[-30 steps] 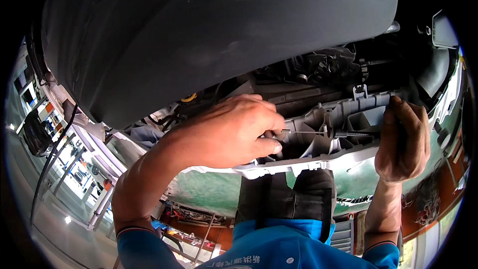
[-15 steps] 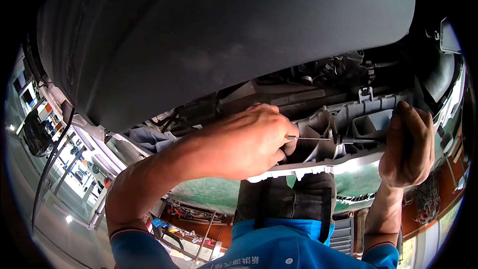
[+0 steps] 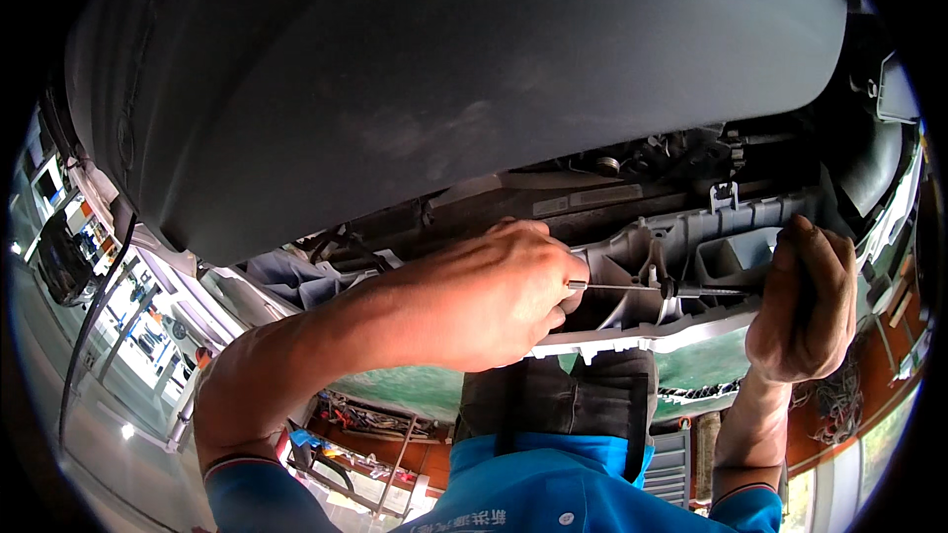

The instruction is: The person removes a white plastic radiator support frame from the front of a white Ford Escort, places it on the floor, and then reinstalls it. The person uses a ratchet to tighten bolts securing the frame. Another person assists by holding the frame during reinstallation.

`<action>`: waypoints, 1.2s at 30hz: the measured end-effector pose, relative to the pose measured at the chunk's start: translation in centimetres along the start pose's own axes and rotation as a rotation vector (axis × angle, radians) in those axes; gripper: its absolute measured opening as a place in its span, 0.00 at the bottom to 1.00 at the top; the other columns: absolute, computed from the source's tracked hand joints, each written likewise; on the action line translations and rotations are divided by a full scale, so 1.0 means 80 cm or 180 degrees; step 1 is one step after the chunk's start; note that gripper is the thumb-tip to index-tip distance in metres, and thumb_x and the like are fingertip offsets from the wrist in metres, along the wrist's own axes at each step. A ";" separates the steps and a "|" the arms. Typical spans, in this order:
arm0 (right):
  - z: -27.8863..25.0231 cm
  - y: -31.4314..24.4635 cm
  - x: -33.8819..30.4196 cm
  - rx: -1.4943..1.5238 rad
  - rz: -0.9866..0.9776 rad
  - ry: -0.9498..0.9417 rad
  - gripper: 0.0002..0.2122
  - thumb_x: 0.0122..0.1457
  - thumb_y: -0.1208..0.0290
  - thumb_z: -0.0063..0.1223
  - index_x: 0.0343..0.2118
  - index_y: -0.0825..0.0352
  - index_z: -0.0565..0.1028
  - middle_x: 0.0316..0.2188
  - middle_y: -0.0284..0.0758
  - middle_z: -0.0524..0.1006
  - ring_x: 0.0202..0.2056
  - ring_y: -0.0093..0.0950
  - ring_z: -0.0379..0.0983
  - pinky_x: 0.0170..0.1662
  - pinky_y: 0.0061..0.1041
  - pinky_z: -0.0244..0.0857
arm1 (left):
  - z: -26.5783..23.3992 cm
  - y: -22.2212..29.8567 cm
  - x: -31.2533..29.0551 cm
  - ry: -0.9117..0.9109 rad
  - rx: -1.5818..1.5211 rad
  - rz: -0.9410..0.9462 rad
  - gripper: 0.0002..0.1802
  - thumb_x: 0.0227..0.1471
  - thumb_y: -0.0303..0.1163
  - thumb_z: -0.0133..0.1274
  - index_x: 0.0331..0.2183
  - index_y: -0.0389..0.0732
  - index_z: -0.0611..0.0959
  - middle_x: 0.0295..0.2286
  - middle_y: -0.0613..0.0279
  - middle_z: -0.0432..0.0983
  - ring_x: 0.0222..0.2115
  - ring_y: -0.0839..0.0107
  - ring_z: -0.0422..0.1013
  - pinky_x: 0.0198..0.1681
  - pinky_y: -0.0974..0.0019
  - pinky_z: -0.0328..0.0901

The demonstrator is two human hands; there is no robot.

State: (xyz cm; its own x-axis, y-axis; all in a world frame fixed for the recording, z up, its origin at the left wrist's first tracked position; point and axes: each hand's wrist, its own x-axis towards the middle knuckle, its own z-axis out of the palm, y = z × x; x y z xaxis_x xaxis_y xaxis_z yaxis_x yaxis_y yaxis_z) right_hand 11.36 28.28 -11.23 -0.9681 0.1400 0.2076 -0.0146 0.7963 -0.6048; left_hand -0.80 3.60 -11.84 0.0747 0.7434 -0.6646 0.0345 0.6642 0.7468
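Cable (image 3: 622,287) lies across grey frame (image 3: 696,220); left tip (image 3: 577,285) looks unhooked; left hand (image 3: 523,291), right hand (image 3: 808,301) have curled fingers; can't tell if pinching.

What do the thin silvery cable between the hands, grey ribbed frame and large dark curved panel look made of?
Thin silvery cable: likely bare metal wire, straight with a pale shine.
Grey ribbed frame: probably moulded plastic, matt, going by its thin ribs and tabs.
Large dark curved panel: smooth, low-sheen, with pale smudges; could be plastic or painted metal, can't tell.
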 end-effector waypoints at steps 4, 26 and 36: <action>0.001 -0.001 -0.001 -0.0024 0.0028 0.0005 0.14 0.49 0.91 0.53 0.40 0.77 0.76 0.28 0.45 0.78 0.28 0.34 0.74 0.33 0.28 0.68 | -0.001 -0.003 -0.002 0.0038 0.0008 0.0177 0.04 0.51 0.25 0.57 0.32 0.36 0.82 0.29 0.57 0.77 0.36 0.62 0.71 0.42 0.58 0.66; -0.001 0.001 -0.010 -0.0112 0.0196 -0.0094 0.13 0.53 0.90 0.47 0.42 0.77 0.76 0.30 0.45 0.77 0.30 0.34 0.73 0.35 0.27 0.67 | -0.015 -0.061 -0.115 0.0528 -0.0397 -0.0651 0.16 0.52 0.30 0.61 0.44 0.41 0.84 0.39 0.56 0.80 0.40 0.63 0.77 0.44 0.60 0.71; 0.000 0.003 -0.011 -0.0178 0.0187 -0.0106 0.12 0.54 0.89 0.46 0.41 0.77 0.76 0.30 0.46 0.77 0.29 0.34 0.73 0.33 0.27 0.67 | 0.015 -0.077 -0.120 0.1515 -0.0666 -0.0036 0.10 0.55 0.29 0.59 0.41 0.42 0.85 0.27 0.59 0.82 0.22 0.72 0.76 0.26 0.69 0.70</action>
State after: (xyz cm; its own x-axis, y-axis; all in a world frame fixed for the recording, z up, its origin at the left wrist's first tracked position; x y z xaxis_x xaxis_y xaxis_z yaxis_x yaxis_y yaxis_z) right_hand 12.22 28.35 -11.56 -0.9747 0.1685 0.1468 0.0556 0.8190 -0.5710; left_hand -0.53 -7.74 -10.00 -0.3878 0.6572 -0.6462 -0.1708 0.6377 0.7511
